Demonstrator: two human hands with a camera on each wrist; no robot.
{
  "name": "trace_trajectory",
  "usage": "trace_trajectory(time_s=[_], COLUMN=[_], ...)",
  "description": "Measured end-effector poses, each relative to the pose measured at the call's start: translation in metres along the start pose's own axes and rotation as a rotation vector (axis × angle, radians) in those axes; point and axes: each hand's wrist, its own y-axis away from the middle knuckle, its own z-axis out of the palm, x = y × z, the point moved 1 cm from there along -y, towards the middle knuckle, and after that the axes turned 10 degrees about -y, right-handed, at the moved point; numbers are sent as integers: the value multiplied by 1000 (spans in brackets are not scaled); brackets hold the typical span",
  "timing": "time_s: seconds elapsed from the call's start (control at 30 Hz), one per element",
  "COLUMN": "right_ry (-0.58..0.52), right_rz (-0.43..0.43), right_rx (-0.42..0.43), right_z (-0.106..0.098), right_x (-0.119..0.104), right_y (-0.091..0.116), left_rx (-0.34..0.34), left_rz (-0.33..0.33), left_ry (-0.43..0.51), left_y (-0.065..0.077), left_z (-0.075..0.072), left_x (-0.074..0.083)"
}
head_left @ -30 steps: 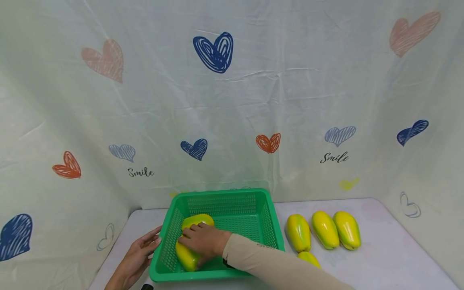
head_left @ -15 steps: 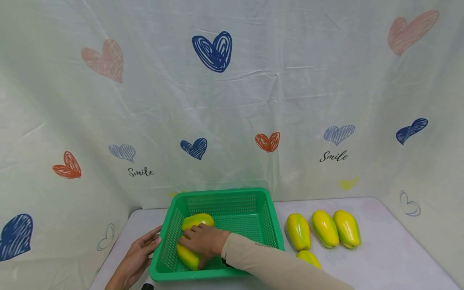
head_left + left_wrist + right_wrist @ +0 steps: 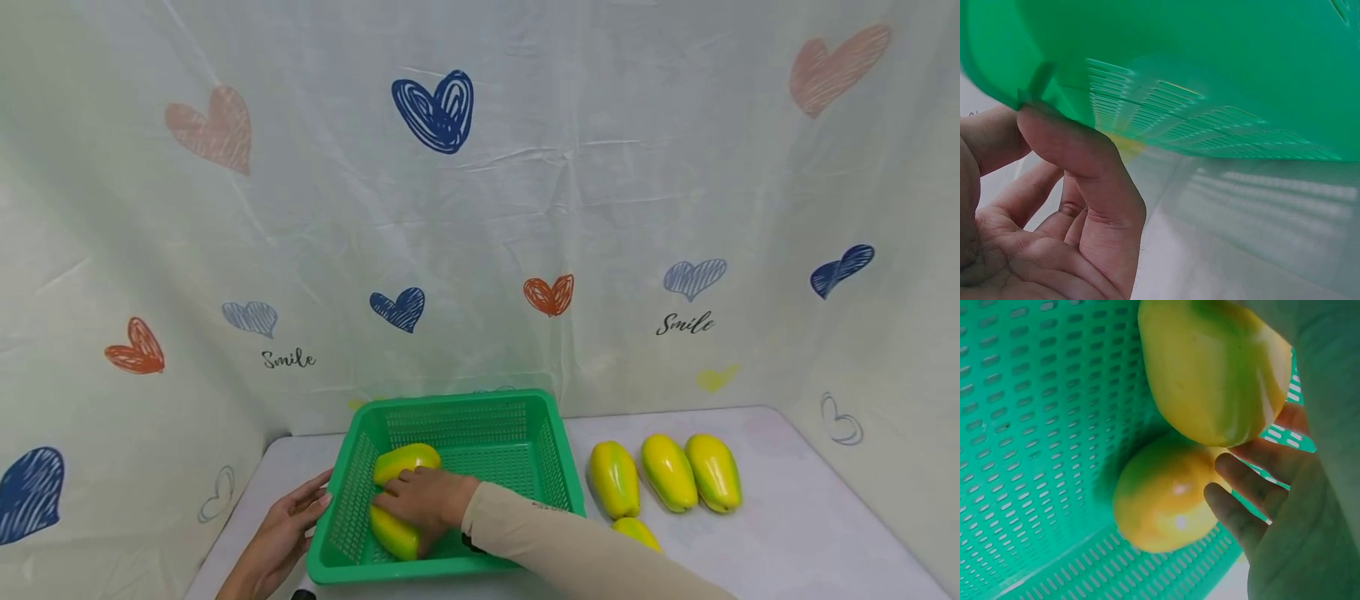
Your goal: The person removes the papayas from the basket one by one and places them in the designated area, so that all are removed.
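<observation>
A green plastic basket (image 3: 480, 568) holds two yellow-green papayas. My right hand (image 3: 423, 504) reaches into it, its fingers and thumb around the nearer papaya (image 3: 393, 535). The other papaya (image 3: 405, 461) lies just beyond, against the left part of the basket. In the right wrist view, the held papaya (image 3: 1216, 375) is close to the camera and partly covers the second papaya (image 3: 1163, 500); fingertips show beside both. My left hand (image 3: 281, 533) is outside the basket, its fingers touching the left side. Up close, the left hand (image 3: 1079, 212) meets the basket's rim with a bent digit.
Right of the basket, three papayas stand in a row on the white-covered table (image 3: 810, 533): a left one (image 3: 615, 481), a middle one (image 3: 669, 473) and a right one (image 3: 714, 473). A further papaya (image 3: 637, 533) is partly behind the right sleeve (image 3: 570, 542). A heart-printed curtain (image 3: 480, 208) encloses the table.
The nearer papaya in the basket has shifted slightly to the right under my right hand, and a gap now shows between it and the farther papaya. My left hand stays at the basket's side.
</observation>
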Motion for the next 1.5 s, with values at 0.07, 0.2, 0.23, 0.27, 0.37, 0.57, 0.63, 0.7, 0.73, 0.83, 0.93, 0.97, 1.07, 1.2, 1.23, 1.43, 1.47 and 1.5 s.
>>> trace_trajectory(time_s=[0.07,0.2,0.23,0.27,0.37,0.57,0.63,0.7,0.73,0.83,0.93,0.97,1.07,1.2,1.23,1.43,1.47,1.5], right_ry=[-12,-49,-59,-71,-91,-121,-133,-147,-154,-178,-212,-225,-267,-332,-343,-400,-404,-404], right_rz=[2,8,10,9,3,15,32,49,56,81,103,112,133,147,154,163,165,169], right_rx=[-4,-2,3,11,45,121,140,156,169,211,256,266,299,364,381,492,509,527], right_z=[-1,-7,-9,-10,-14,-22,-26,-29,-31,-35,-37,-37,-38,-36,-35,-31,-30,-29], right_x=[2,7,9,11,15,23,25,28,29,32,36,38,42,48,50,61,63,65], right_y=[4,14,18,21,29,52,62,72,78,95,111,116,132,153,158,193,199,204], left_rx=[3,4,5,5,6,-5,-8,-9,-10,-8,-15,-18,-25,-43,-51,-47,-42,-41], left_rz=[-2,3,3,3,4,14,16,18,18,14,13,13,14,21,25,27,24,26], left_ry=[-1,-5,-6,-7,-5,-7,-5,-5,-7,-1,3,3,8,15,14,12,11,7], left_y=[0,1,1,0,0,0,1,1,1,1,1,1,1,1,0,0,1,1], left_z=[1,2,2,2,2,0,-1,-1,-1,-2,-2,-2,-3,-4,-4,-3,-3,-3], left_x=[0,-1,-1,-1,-2,-4,-4,-5,-5,-5,-5,-5,-5,-5,-5,-5,-5,-5])
